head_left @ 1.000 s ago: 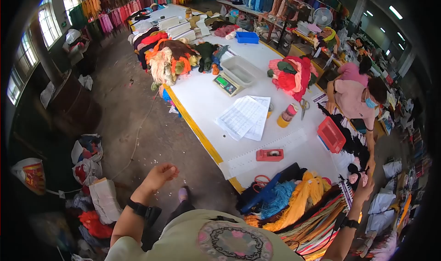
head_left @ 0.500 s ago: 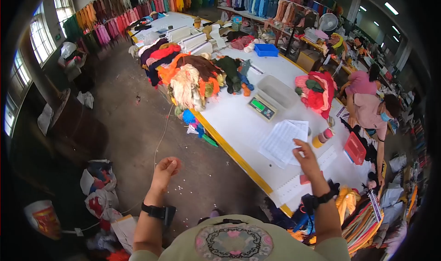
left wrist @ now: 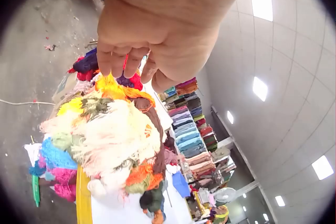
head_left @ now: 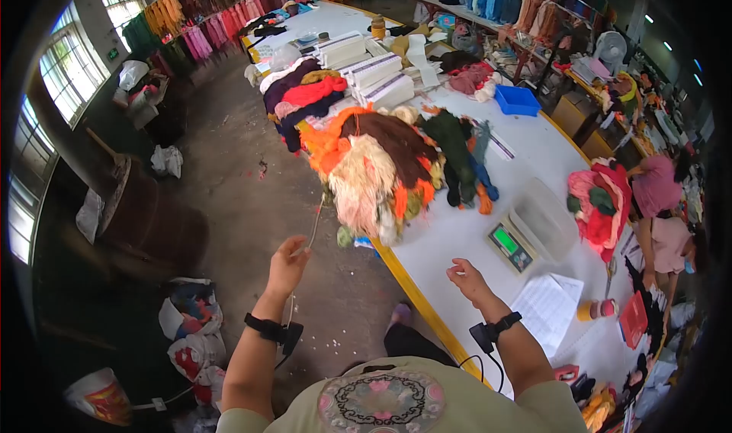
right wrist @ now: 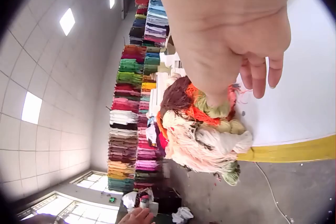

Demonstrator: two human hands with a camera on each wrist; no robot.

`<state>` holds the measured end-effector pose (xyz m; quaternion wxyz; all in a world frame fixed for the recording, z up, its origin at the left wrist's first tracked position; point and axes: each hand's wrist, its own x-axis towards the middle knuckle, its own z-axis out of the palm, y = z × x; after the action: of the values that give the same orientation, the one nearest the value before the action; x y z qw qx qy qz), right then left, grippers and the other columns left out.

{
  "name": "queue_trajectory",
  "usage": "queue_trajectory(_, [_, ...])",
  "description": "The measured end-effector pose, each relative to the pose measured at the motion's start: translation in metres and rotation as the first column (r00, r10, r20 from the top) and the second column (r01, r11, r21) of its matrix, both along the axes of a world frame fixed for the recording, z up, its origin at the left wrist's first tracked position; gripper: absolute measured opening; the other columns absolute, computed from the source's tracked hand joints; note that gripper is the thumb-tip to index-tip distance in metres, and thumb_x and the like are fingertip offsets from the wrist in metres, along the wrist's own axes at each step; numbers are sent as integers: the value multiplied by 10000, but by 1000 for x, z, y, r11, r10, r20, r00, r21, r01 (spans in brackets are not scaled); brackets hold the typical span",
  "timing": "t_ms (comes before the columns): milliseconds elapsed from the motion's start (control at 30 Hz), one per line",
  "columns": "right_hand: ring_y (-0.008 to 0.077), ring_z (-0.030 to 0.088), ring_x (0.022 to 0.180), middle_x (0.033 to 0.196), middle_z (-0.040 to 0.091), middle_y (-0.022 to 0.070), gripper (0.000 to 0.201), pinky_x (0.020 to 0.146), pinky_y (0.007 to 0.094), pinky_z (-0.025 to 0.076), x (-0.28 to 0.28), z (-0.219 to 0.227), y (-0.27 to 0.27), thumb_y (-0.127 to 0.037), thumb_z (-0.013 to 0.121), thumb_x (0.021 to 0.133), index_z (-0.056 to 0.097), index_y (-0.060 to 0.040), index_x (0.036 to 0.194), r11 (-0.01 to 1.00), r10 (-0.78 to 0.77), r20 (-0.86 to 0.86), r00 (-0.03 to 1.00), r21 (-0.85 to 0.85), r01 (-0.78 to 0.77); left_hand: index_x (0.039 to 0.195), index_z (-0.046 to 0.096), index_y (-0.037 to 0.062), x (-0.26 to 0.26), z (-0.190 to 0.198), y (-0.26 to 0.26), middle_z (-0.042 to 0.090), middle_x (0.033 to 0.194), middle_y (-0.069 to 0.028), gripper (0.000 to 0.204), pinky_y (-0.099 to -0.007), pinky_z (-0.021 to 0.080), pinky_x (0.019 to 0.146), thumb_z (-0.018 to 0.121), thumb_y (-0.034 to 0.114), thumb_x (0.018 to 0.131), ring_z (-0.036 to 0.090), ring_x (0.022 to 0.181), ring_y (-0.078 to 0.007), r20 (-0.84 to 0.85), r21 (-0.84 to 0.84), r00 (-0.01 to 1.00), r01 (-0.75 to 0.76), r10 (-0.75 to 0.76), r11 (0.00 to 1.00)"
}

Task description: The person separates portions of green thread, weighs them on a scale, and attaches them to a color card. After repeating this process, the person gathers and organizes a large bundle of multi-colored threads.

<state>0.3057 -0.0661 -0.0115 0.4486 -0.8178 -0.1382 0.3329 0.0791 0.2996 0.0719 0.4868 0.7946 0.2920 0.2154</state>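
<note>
My left hand (head_left: 289, 267) hangs in the air over the floor, left of the table's yellow edge, fingers loosely bent around nothing. Over the table's near edge hovers my right hand (head_left: 468, 282), also holding nothing, its fingers loosely bent. Ahead of both lies a heap of yarn skeins (head_left: 364, 175) in cream, orange, brown and dark green, spilling over the table edge. Right of the right hand stand a digital scale (head_left: 511, 248) with a lit green display and a clear plastic tub (head_left: 543, 218). Printed sheets (head_left: 545, 311) lie nearer me.
A white table (head_left: 427, 261) runs away from me. On it are stacked white bundles (head_left: 374, 78), a blue tray (head_left: 517, 101) and a red yarn pile (head_left: 600, 204). A rusty drum (head_left: 156, 219) and stuffed bags (head_left: 191, 311) stand on the left. Two people are at the right.
My right hand has come away from the black and pink items by the other person at the right and swung left across the table. The view has turned and moved closer to the yarn heap.
</note>
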Motion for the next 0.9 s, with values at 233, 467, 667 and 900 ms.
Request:
queue_trajectory(233, [198, 585, 902, 1104, 607, 107, 489, 790, 325, 488, 75, 10, 99, -276, 652, 870, 477, -63, 1273, 995, -15, -38, 999, 101, 19, 1181, 571, 35, 108, -38, 135, 640, 1089, -138, 388, -315, 488, 843, 658, 125, 814, 620, 1012, -216, -157, 18, 987, -22, 25, 1000])
queue_trajectory(467, [179, 610, 877, 1098, 607, 113, 459, 769, 304, 495, 93, 7, 144, -221, 650, 863, 484, -67, 1262, 959, -277, 15, 961, -60, 278, 1294, 463, 41, 272, -125, 265, 587, 1190, -194, 576, -398, 455, 907, 669, 220, 787, 575, 1083, -320, -230, 147, 954, 229, -192, 962])
queue_trajectory(667, [92, 540, 838, 1084, 581, 40, 392, 800, 250, 452, 75, 73, 213, -55, 582, 871, 513, -67, 1257, 797, -595, 56, 802, 172, 579, 1323, 407, 15, 357, -170, 304, 482, 1293, -240, 695, -465, 428, 934, 700, 296, 760, 489, 1175, -375, -455, 168, 840, 408, -297, 897])
queue_trajectory(900, [233, 523, 659, 721, 579, 45, 79, 648, 408, 414, 58, 287, 255, -43, 564, 761, 573, -116, 733, 852, -447, 576, 685, 508, 129, 1281, 452, -12, 371, -147, 331, 607, 1099, -199, 588, -380, 490, 785, 646, 233, 782, 614, 948, -284, -589, -160, 754, 245, -291, 956])
